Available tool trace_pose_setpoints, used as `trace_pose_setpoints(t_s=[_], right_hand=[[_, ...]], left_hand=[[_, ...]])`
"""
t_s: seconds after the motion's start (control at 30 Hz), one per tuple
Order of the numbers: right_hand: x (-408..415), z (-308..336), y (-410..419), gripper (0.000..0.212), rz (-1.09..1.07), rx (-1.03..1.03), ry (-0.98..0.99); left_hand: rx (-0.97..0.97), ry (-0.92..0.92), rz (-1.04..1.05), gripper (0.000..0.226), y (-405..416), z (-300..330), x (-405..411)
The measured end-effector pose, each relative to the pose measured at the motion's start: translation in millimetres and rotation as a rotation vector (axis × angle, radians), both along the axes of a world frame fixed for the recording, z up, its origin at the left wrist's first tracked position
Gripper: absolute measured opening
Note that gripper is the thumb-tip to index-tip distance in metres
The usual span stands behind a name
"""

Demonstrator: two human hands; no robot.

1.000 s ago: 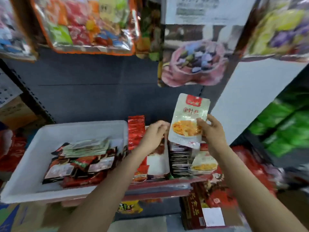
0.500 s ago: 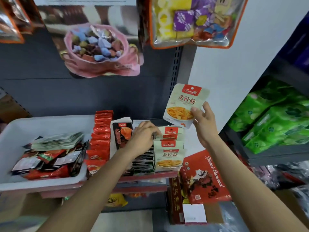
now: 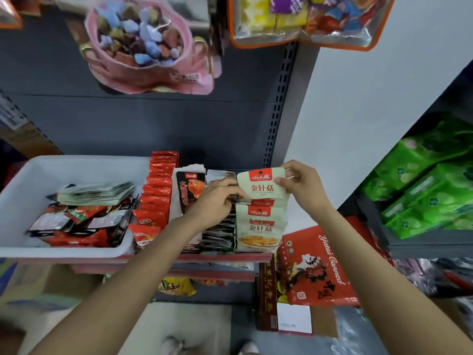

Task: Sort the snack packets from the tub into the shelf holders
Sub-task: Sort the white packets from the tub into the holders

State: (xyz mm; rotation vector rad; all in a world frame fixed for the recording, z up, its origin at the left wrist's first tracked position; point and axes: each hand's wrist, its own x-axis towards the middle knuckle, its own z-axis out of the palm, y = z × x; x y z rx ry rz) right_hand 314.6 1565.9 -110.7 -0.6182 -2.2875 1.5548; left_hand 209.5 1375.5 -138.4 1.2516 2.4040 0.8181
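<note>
Right hand (image 3: 304, 190) pinches a cream snack packet (image 3: 261, 187) with a red label at its upper right corner, thumb on the front, other fingers (image 3: 290, 166) curled behind. Packet upright, face to the viewer, its lower edge just behind and touching the top of the row of same cream packets (image 3: 259, 228) standing in the rightmost shelf holder, directly below those fingers.

Left hand (image 3: 217, 201) reaches in just left of the held packet, fingers bent and tips at the top edges of the standing packets; whether it pinches one or only presses them back, cannot tell. Under and left of that hand: a row of dark packets (image 3: 220, 235), then a black packet with an orange picture (image 3: 190, 190) standing upright, then a long row of red packets (image 3: 157, 196) further left.

White tub (image 3: 84, 165) sits on the shelf well left of both hands, touching the red row. Inside it a loose heap of red, black and silver packets (image 3: 76, 224), plus a neat stack of pale packets (image 3: 99, 193) on top near the back.

Well above the hands, a pink candy bag (image 3: 143, 47) and a clear orange-edged candy bag (image 3: 307, 19) hang against the dark back panel. Right of the right hand, white wall, then green bags (image 3: 430, 180) on a side shelf. Below the right forearm, a red carton (image 3: 317, 267) with script lettering, standing by the floor.
</note>
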Motion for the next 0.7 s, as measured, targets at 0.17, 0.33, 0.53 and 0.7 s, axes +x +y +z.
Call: trace_pose_setpoints(t_s=[0.17,0.33,0.53,0.7], right_hand=[[-2.8,-5.3,-1.4,0.014,0.028,0.256,-0.122],[-7.2,-0.4,-3.9,0.003,0.037,0.417,-0.234],[-19.4,-2.3,-12.4,0.016,0.066,0.775,-0.448],[-31.7,5.9,-40.3,0.017,0.047,0.85,-0.311]], left_hand=[[0.005,-0.038,-0.004,0.056,-1.5,-0.7,-2.8],[0.019,-0.069,0.003,0.05,-0.2,2.2,-2.6],[0.102,-0.118,0.036,0.039,0.0,4.3,-7.7],[0.202,-0.059,0.176,0.033,-27.3,11.5,-21.5]])
